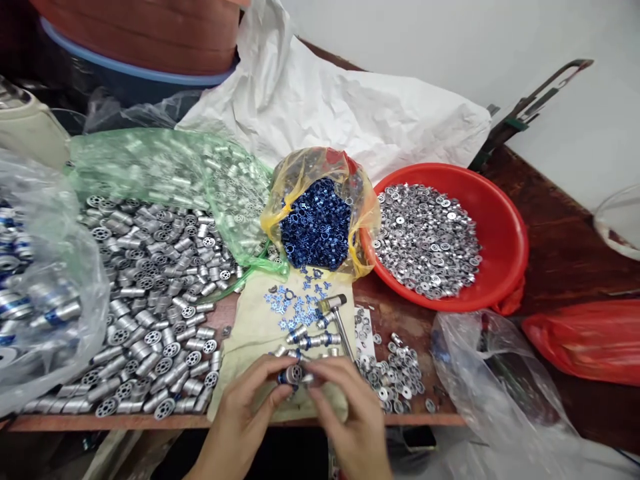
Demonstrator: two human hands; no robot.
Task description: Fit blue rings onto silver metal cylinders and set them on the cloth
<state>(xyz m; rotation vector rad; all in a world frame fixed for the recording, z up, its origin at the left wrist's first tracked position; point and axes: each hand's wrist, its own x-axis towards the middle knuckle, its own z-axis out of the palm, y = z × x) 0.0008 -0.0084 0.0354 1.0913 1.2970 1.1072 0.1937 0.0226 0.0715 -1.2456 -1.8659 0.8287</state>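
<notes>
My left hand [255, 393] is closed round a silver metal cylinder with a blue ring [291, 375], its round end turned towards me. Close against it, my right hand [345, 400] pinches a small silver metal piece [309, 378], partly hidden by the fingers. Both hands are over a pale cloth [240, 347] at the table's front edge. Just beyond them lie several silver cylinders with blue rings [313, 341] and a small hammer [340, 320] with a metal handle. Flat blue star-shaped pieces [297, 308] are scattered farther back on the cloth.
Loose silver cylinders [150, 320] cover the left side, near a green bag [165, 167] and a clear bag [75, 267]. A yellow bag [367, 247] holds blue pieces. On the right are a red basin [505, 247] of metal discs and a pile of small rings [400, 373].
</notes>
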